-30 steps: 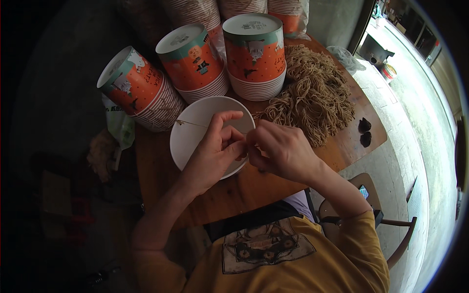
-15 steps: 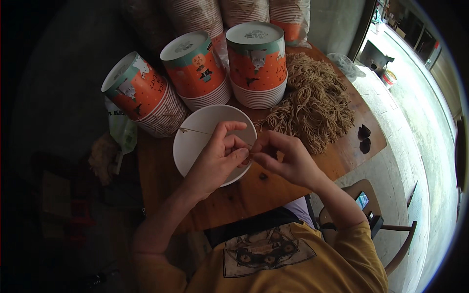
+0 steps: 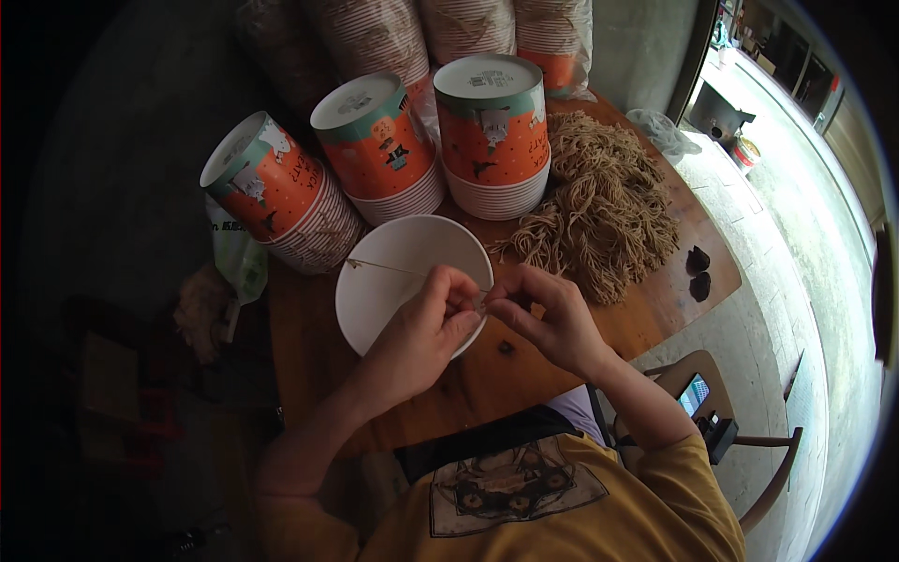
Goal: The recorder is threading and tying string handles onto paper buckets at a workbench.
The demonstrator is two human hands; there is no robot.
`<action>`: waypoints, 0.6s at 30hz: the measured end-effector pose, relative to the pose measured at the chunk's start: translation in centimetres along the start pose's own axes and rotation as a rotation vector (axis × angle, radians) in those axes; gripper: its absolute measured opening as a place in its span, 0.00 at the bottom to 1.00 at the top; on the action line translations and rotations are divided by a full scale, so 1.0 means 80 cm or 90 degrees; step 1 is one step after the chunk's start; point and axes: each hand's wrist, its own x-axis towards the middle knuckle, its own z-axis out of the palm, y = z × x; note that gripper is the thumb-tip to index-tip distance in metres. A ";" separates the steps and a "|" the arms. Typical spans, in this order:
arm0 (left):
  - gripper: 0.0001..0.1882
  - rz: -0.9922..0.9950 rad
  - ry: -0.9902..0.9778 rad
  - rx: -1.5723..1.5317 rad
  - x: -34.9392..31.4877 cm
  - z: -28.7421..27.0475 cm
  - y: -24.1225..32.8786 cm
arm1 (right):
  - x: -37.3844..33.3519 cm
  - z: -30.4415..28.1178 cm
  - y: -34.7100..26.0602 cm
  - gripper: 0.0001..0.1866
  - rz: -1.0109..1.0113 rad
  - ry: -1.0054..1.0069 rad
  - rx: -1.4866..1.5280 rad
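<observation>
A white bowl-shaped tub (image 3: 375,304) lies on the wooden table with its opening toward me. Over it my left hand (image 3: 421,328) pinches a thin tan string (image 3: 389,270), whose knotted end reaches the tub's left rim. Close beside it, my right hand (image 3: 548,318) has thumb and forefinger pressed together on what looks like the same string. The fingertips of both hands nearly meet at the tub's right rim, and the exact grip is partly hidden. A big heap of tan strings (image 3: 609,211) spreads just beyond my right hand.
Upside-down stacks of orange and green paper buckets (image 3: 492,131) stand behind the tub. Plastic-wrapped bucket stacks (image 3: 464,33) are farther back. Two small dark pieces (image 3: 699,273) lie near the table's right edge (image 3: 721,253). A phone (image 3: 693,394) rests on a chair at my right.
My left fingers have curled in closer, and my left hand sits slightly lower. Both hands stay together by the tub's right rim. The whole view has shifted slightly.
</observation>
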 end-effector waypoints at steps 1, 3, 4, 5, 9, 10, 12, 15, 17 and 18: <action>0.12 0.021 0.001 0.037 0.000 0.000 0.000 | -0.001 0.000 0.000 0.07 0.030 -0.004 0.021; 0.10 0.036 0.007 0.091 0.001 -0.001 0.005 | -0.004 0.001 -0.001 0.07 0.063 -0.007 0.042; 0.09 0.051 0.014 0.144 0.001 -0.001 0.007 | -0.004 0.002 -0.001 0.07 0.080 -0.006 0.058; 0.09 0.052 0.013 0.144 0.001 -0.002 0.008 | -0.004 0.002 -0.001 0.07 0.096 -0.004 0.073; 0.06 0.054 0.027 0.172 0.001 -0.004 0.004 | -0.002 0.003 -0.002 0.07 0.090 -0.010 0.081; 0.06 0.037 0.026 0.121 0.001 -0.004 0.003 | -0.002 0.003 -0.001 0.07 0.086 -0.011 0.078; 0.06 -0.032 0.002 0.016 0.004 -0.005 0.001 | -0.001 0.003 0.001 0.07 0.081 -0.012 0.072; 0.06 -0.106 -0.026 -0.097 0.008 -0.005 0.006 | -0.001 0.002 0.001 0.07 0.104 -0.012 0.071; 0.05 -0.111 -0.029 -0.105 0.009 -0.005 0.007 | -0.003 0.002 0.001 0.07 0.110 0.003 0.117; 0.05 -0.106 -0.028 -0.123 0.010 -0.004 0.006 | -0.004 0.001 0.001 0.07 0.110 0.005 0.117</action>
